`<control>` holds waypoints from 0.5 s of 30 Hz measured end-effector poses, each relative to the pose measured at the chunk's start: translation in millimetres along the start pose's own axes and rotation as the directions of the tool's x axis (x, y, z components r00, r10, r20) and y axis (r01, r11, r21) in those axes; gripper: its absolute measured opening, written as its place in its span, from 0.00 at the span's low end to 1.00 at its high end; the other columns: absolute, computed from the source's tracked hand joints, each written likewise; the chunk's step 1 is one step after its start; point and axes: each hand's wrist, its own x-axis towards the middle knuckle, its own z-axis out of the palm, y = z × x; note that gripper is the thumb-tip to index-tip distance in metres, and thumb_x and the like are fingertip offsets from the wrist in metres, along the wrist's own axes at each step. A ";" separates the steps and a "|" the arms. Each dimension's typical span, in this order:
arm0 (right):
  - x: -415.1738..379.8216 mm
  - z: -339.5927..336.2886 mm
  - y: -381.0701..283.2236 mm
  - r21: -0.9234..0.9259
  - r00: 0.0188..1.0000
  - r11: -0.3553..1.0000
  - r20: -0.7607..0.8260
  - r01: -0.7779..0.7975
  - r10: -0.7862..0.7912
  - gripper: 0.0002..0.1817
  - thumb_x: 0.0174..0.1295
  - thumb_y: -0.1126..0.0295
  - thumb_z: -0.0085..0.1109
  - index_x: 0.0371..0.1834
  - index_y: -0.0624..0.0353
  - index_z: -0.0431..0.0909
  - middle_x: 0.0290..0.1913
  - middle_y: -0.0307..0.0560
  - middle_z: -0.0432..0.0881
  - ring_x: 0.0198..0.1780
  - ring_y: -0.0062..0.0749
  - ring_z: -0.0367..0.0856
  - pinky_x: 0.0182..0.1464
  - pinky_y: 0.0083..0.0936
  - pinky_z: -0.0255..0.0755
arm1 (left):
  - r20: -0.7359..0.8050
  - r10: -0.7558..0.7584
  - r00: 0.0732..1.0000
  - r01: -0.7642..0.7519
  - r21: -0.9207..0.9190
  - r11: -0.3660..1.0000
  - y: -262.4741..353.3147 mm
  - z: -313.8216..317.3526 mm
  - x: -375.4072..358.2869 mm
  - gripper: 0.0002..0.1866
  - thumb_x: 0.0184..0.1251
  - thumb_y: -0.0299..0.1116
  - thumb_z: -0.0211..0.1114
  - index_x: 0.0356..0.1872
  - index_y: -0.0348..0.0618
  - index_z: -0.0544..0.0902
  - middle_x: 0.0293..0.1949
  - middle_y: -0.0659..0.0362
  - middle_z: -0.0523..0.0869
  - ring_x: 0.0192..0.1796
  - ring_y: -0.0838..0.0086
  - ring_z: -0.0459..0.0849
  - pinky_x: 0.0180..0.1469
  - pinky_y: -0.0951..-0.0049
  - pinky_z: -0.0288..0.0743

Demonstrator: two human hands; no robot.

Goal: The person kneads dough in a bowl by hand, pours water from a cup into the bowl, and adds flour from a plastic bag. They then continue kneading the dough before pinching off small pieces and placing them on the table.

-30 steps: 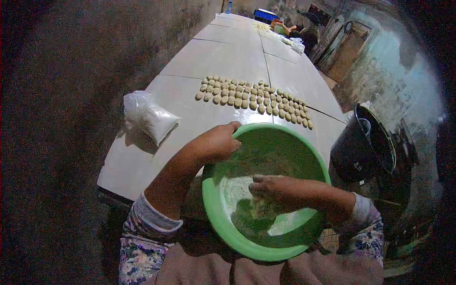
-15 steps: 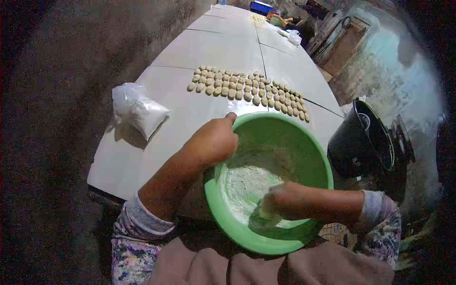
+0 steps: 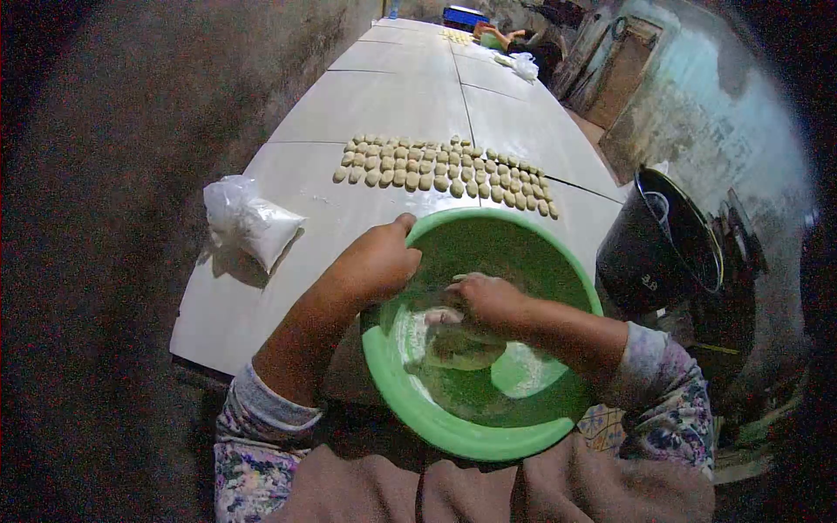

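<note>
A green plastic bowl (image 3: 392, 397) is tilted toward me at the table's near edge, with white powder (image 3: 410, 340) like flour on its inner wall and bottom. My left hand (image 3: 381, 261) is closed on the bowl's upper left rim, thumb on top. Inside the bowl, my right hand (image 3: 484, 305) reaches in from the right with its fingers curled, pale with powder at the tips. Whatever lies in those fingers, if anything, is hidden. Beyond the bowl, small oval dough pieces (image 3: 425, 167) lie in several rows on the table.
A plastic bag of white powder (image 3: 261, 228) rests on the white table (image 3: 410, 105) at the left. At the right stands a black bucket (image 3: 632, 261). Another person's arm (image 3: 521, 37) shows at the far end, near a blue container (image 3: 465, 16) and a plastic bag (image 3: 523, 65).
My right hand has moved up and left inside the bowl, from the lower part toward the middle. Powder in the bowl has shifted. My left hand keeps hold of the rim.
</note>
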 end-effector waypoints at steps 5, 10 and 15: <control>-38.2 -52.7 -11.1 0.270 0.994 0.958 0.016 0.099 -0.107 0.37 0.56 0.45 0.59 0.69 0.40 0.63 0.68 0.59 0.63 0.67 0.55 0.64 0.62 0.56 0.64 | -0.005 0.048 0.999 -0.048 -0.036 0.998 -9.4 4.5 0.0 0.21 0.62 0.32 0.58 0.56 0.39 0.70 0.45 0.40 0.82 0.49 0.49 0.82 0.53 0.55 0.73; -66.2 -31.5 -31.8 -0.361 0.811 0.736 0.383 0.573 -0.443 0.40 0.54 0.51 0.59 0.72 0.30 0.55 0.75 0.51 0.46 0.74 0.58 0.47 0.59 0.74 0.55 | -0.014 0.099 0.995 -0.100 -0.054 0.993 -7.2 12.0 -1.1 0.21 0.62 0.32 0.58 0.56 0.38 0.71 0.44 0.40 0.83 0.47 0.49 0.83 0.53 0.56 0.73; -33.5 6.2 -14.6 -0.254 0.713 0.666 0.285 0.701 -0.641 0.23 0.60 0.58 0.48 0.61 0.41 0.64 0.60 0.55 0.63 0.62 0.54 0.66 0.56 0.53 0.70 | 0.008 0.057 0.998 -0.057 -0.023 0.998 -1.8 5.3 -6.7 0.24 0.62 0.32 0.57 0.59 0.35 0.68 0.44 0.38 0.82 0.48 0.47 0.82 0.54 0.55 0.73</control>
